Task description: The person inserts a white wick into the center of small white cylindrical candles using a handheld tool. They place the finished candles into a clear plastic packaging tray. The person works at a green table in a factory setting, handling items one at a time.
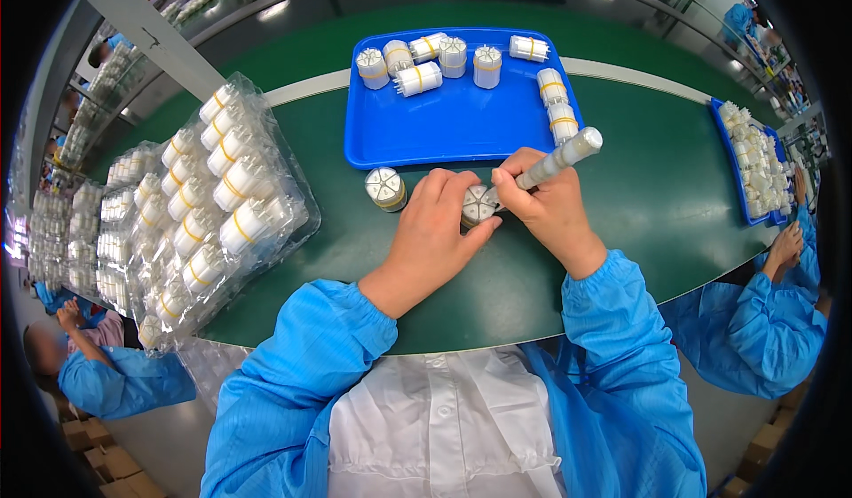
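Observation:
My left hand [433, 232] is closed round a short white cylindrical part [477, 207], which stands upright on the green table with its segmented grey top facing up. In my right hand [552, 209] is a thick pen-like tool with a cloudy grey-white handle [568, 154], slanting up to the right. Its lower end meets the edge of the part's top; the tip itself is hidden by my fingers. Another upright cylindrical part [386, 189], with a yellow band, stands just left of my left hand.
Beyond my hands lies a blue tray [444, 134] with several yellow-banded white parts, some upright, some on their sides. Clear plastic trays [222, 205] full of such parts are stacked at left. A blue tray [729, 165] of white pieces sits far right, near a co-worker's sleeve [754, 320].

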A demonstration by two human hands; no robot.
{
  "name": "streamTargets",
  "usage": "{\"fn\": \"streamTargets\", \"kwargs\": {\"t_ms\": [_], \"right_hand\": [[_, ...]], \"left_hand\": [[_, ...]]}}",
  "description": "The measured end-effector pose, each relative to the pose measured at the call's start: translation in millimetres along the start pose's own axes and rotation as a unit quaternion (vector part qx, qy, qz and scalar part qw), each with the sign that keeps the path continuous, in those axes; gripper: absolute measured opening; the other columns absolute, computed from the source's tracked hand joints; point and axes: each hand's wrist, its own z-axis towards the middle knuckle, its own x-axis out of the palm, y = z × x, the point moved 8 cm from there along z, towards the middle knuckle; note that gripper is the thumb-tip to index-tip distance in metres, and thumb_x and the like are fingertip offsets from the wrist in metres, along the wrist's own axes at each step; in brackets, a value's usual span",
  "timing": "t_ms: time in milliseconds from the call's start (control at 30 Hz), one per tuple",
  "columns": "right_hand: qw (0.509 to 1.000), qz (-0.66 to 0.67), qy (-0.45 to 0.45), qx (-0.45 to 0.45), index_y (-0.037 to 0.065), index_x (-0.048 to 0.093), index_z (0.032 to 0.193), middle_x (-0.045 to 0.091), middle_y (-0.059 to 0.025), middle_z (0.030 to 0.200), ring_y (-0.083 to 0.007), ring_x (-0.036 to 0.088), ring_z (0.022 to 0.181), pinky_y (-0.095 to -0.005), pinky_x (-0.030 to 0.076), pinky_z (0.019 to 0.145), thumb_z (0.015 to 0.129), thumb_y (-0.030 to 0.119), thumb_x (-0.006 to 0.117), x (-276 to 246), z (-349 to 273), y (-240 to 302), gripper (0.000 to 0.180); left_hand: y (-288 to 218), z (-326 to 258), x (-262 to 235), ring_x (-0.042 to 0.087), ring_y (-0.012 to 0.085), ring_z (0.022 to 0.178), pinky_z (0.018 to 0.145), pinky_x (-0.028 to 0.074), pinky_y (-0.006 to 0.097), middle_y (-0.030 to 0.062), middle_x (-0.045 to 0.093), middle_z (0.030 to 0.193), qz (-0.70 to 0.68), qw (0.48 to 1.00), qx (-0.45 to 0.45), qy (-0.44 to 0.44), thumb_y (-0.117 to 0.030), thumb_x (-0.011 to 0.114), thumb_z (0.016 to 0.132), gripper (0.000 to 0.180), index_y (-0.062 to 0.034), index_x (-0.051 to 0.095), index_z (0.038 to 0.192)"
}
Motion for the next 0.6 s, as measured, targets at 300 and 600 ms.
{"fn": "streamTargets", "kwargs": {"t_ms": [300, 600], "right_hand": [[0.999, 0.051, -0.005, 0.012, 0.002, 0.068, 0.085, 0.068, -0.0043, 0.076, -0.0109, 0.063, 0.069, -0.0295, 0.047, 0.059, 0.091, 0.011, 0.072, -8, 2, 1, 0.011], [0.998, -0.005, 0.008, -0.066, 0.002, 0.068, 0.084, 0.067, -0.0062, 0.075, -0.0155, 0.060, 0.065, -0.0308, 0.046, 0.058, 0.089, 0.011, 0.073, -4, 2, 9, 0.012]], "left_hand": [[-1, -3, 1, 0.060, 0.0359, 0.118, 0.100, 0.050, 0.042, 0.0179, 0.060, 0.127, -0.102, 0.994, -0.039, 0.025, -0.007, 0.072, 0.079, 0.059, -0.0016, 0.049, 0.134], [-5, -1, 0, 0.059, 0.0366, 0.108, 0.093, 0.049, 0.045, 0.0156, 0.060, 0.123, -0.032, 0.998, 0.048, 0.015, -0.012, 0.084, 0.077, 0.063, -0.0036, 0.054, 0.132]]}}
